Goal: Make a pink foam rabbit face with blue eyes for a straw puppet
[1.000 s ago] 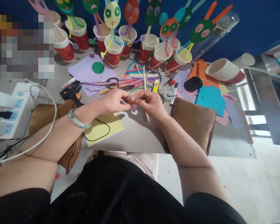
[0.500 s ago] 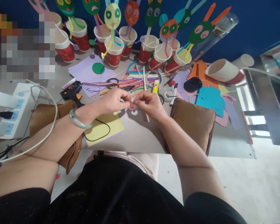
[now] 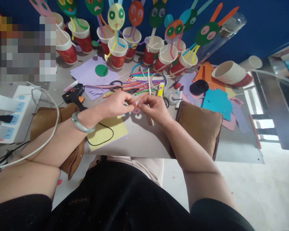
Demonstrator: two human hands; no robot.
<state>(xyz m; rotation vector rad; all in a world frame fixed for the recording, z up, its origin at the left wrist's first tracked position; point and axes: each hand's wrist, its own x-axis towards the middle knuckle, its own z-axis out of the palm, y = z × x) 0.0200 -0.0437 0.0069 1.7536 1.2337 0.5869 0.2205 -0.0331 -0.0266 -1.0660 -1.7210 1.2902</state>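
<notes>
My left hand [image 3: 117, 104], a pale green bangle [image 3: 80, 122] on its wrist, has its thumb and fingers pinched at the left edge of a small pink paper piece [image 3: 136, 110]. Thumb and forefinger of my right hand [image 3: 156, 107] close on the other side of that piece. A bit of orange shows on the pink paper between the fingertips; its kind is too small to tell. Behind the hands lies a pile of coloured pipe cleaners [image 3: 144, 81]. A glue stick [image 3: 160, 89] with a yellow label stands just beyond my right hand.
Several red paper cups [image 3: 118, 59] with paper faces line the back. A glue gun [image 3: 74, 94] and power strip [image 3: 21, 112] are at left. Yellow paper [image 3: 108, 128] lies in front; a brown cushion [image 3: 199, 126], black tape roll [image 3: 199, 87] and stacked cups [image 3: 227, 73] sit right.
My right fingertips have shifted very slightly left over the pink paper piece. My left hand stays nearly still, and the things on the table keep their places.
</notes>
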